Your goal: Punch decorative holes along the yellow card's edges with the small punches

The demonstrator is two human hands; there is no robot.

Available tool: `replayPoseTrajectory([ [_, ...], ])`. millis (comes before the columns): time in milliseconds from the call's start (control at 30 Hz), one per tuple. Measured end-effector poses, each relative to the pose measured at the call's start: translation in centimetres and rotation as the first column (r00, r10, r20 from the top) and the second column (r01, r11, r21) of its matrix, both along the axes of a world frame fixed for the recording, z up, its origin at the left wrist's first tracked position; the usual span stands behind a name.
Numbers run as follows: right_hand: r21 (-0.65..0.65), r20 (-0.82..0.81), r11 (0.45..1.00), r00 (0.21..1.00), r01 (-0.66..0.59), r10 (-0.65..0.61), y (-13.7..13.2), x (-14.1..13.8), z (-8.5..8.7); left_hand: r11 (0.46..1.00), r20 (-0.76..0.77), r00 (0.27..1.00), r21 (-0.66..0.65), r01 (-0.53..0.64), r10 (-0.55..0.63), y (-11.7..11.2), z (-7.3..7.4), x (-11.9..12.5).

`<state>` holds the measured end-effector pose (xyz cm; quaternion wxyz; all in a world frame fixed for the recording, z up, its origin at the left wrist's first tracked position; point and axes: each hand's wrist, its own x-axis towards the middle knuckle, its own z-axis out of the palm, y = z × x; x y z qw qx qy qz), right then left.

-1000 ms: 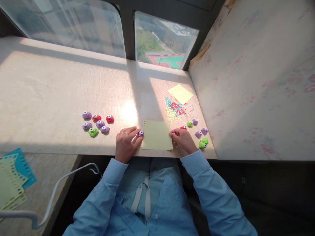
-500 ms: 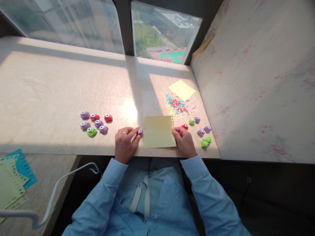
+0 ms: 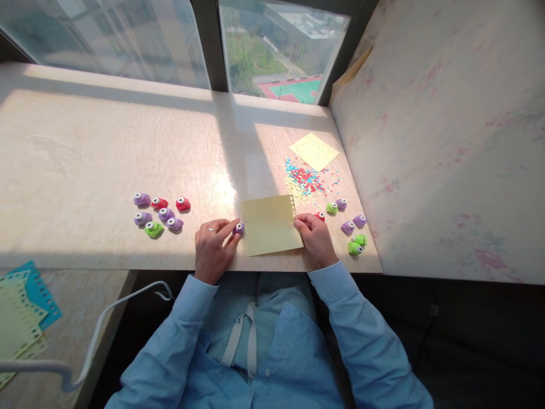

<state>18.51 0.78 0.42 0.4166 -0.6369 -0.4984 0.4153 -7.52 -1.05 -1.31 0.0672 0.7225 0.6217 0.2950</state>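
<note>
Between the thumb and fingers of my left hand point(image 3: 214, 250) is a small purple craft punch point(image 3: 239, 228), at the left edge of a pale yellow sheet of paper point(image 3: 269, 226). My right hand point(image 3: 315, 237) pinches that sheet by its right edge, where a row of small punched holes runs down from the top corner. Whether the left edge of the paper sits in the punch's slot I cannot tell. Just beyond my right fingers a red craft punch point(image 3: 319, 216) is partly hidden.
Several purple, red and green punches point(image 3: 165, 214) lie to the left, and more punches point(image 3: 348, 228) to the right by the wall point(image 3: 447, 142). Paper confetti point(image 3: 304, 180) and a yellow slip point(image 3: 314, 151) lie behind the sheet. Punched sheets point(image 3: 21, 318) and a white cable point(image 3: 96, 335) are at lower left.
The yellow sheet has turned slightly, its right side now higher and shifted left with my right hand. My left hand keeps its grip on the purple punch. The whole view has shifted a little.
</note>
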Motion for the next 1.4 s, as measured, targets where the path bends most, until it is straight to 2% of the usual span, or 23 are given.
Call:
replayPoseTrajectory([
  [733, -0.038, -0.056, 0.999, 0.998, -0.037, 0.034, -0.05, 0.21, -0.08, 0.999, 0.033, 0.999, -0.030, -0.014, 0.015, 0.06, 0.48, 0.05],
  [1067, -0.032, -0.001, 0.999, 0.999, -0.039, 0.039, -0.15, 0.10, -0.17, 0.999, 0.046, 0.999, -0.051, -0.006, 0.008, 0.18, 0.59, 0.04],
  [1400, -0.059, -0.052, 0.998, 0.998, -0.029, 0.026, -0.31, 0.34, -0.05, 0.999, 0.047, 0.999, -0.043, -0.004, 0.006, 0.20, 0.43, -0.06],
])
